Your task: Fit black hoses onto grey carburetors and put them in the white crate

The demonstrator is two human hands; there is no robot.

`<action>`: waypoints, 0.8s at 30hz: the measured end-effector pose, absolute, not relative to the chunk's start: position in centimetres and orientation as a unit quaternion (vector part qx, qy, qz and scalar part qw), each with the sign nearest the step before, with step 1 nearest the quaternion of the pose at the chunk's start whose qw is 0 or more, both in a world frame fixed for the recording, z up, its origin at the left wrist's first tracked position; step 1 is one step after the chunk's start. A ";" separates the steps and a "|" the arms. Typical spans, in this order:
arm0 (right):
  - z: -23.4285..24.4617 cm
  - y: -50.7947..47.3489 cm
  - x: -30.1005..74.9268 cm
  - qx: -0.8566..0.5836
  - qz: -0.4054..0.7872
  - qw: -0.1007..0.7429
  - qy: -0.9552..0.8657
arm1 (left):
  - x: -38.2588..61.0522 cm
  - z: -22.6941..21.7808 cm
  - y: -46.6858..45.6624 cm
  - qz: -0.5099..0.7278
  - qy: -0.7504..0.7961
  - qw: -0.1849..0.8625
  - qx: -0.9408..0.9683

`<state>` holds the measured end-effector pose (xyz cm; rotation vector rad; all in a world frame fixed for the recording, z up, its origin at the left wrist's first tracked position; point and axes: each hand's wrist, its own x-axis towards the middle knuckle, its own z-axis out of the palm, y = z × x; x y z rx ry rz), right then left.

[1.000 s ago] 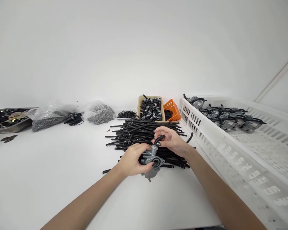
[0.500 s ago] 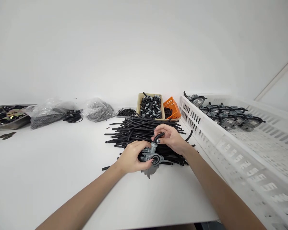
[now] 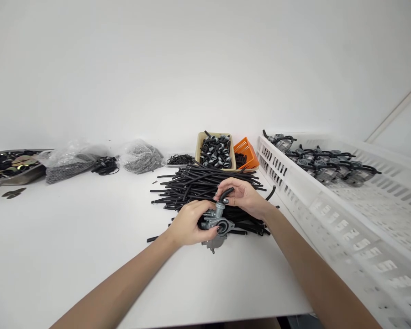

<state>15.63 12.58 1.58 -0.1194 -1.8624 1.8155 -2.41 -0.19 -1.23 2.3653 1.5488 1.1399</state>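
Head view: the white tabletop (image 3: 71,242) carries all the work items. The left hand (image 3: 188,225) is wrapped around a grey cast-metal carburettor body (image 3: 219,225), fingers closed over it, at the near edge of the tube pile. Whether the casting rests on the table cannot be told. This grip appears to brace the casting. The right hand (image 3: 245,197) pinches a short curved black rubber tube (image 3: 226,192) between thumb and fingertips, its lower end at the casting's upright spigot. Directly behind, a loose heap of straight black rubber tubes (image 3: 195,183) lies within easy reach. Further back stand a beige tray of black clips (image 3: 197,148) and a small orange mesh basket (image 3: 247,150). To the right, a long white slotted plastic crate (image 3: 315,205) holds tube-fitted carburettors (image 3: 324,167), grouped at its far end.
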 end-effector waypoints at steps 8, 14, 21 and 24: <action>2.1 12.9 16.5 -0.031 0.687 0.175 -0.705 | -2.6 -1.6 -0.1 0.370 0.507 0.038 0.778; 2.2 12.8 16.2 -0.063 0.664 0.177 -0.724 | -2.5 -1.4 -0.2 0.366 0.510 0.039 0.777; 2.2 12.6 15.9 -0.083 0.648 0.201 -0.730 | -2.3 -1.3 -0.2 0.373 0.515 0.045 0.771; 2.1 12.6 15.9 -0.079 0.643 0.211 -0.732 | -2.4 -1.3 -0.2 0.372 0.513 0.045 0.772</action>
